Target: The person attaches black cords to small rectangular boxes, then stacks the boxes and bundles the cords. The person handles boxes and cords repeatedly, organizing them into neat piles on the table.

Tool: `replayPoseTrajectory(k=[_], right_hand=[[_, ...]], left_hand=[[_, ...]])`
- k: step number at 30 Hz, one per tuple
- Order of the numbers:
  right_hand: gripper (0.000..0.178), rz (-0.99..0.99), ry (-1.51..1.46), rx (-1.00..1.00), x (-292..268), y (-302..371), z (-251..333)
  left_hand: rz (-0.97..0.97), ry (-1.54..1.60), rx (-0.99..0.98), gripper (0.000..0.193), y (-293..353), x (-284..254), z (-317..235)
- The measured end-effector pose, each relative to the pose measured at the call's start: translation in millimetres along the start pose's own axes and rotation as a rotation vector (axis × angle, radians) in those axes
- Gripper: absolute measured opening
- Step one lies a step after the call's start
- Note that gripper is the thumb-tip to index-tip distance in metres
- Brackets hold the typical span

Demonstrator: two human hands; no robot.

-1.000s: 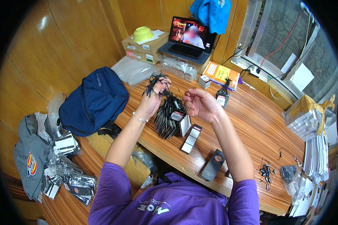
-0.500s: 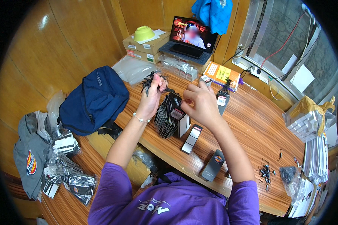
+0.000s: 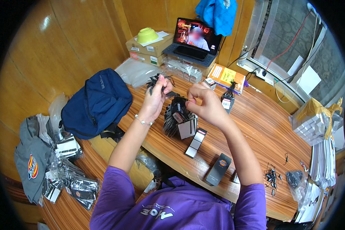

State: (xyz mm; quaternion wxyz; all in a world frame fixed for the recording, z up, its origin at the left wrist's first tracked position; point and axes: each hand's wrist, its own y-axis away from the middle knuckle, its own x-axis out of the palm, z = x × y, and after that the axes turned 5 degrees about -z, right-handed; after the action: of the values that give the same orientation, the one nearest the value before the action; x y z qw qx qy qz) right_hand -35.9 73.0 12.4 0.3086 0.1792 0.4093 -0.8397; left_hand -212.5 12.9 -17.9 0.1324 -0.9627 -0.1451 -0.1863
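My left hand (image 3: pixel 155 94) is closed round a bunch of black tag strings (image 3: pixel 154 81), their loose ends sticking out above the fist. Below it hangs a thick fan of black hang tags (image 3: pixel 173 122), and a white-backed tag faces the front of the fan. Thumb and fingers together, my right hand (image 3: pixel 207 103) pinches at the upper right corner of the fan; what lies between the fingertips is too small to make out. A narrow strip of white labels (image 3: pixel 195 143) lies on the table just below the tags. Nearer me is a dark box (image 3: pixel 218 169).
Another dark tag stack (image 3: pixel 227 102) with strings stands beyond my right hand. Small black pieces (image 3: pixel 271 178) lie scattered at right, near white boxes in plastic (image 3: pixel 310 122). A blue backpack (image 3: pixel 96 103) and bagged tags (image 3: pixel 78 188) are at left. A laptop (image 3: pixel 195 36) stands at the back.
My right hand has shifted slightly left and its fingers have drawn into a pinch. The front tags have swung, showing more of a white face. My left hand keeps its grip on the strings.
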Motion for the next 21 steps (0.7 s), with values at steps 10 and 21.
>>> replayPoseTrajectory(k=[10,21], right_hand=[[0.027,0.136,0.094,0.139,4.4,-22.6,-11.3],[0.029,0.147,-0.202,0.455,15.2,-56.5,-46.1]], left_hand=[[0.148,-0.091,-0.097,0.022,-5.3,23.7,-38.0],[-0.416,-0.802,0.806,0.023,-15.6,5.5,-8.2]])
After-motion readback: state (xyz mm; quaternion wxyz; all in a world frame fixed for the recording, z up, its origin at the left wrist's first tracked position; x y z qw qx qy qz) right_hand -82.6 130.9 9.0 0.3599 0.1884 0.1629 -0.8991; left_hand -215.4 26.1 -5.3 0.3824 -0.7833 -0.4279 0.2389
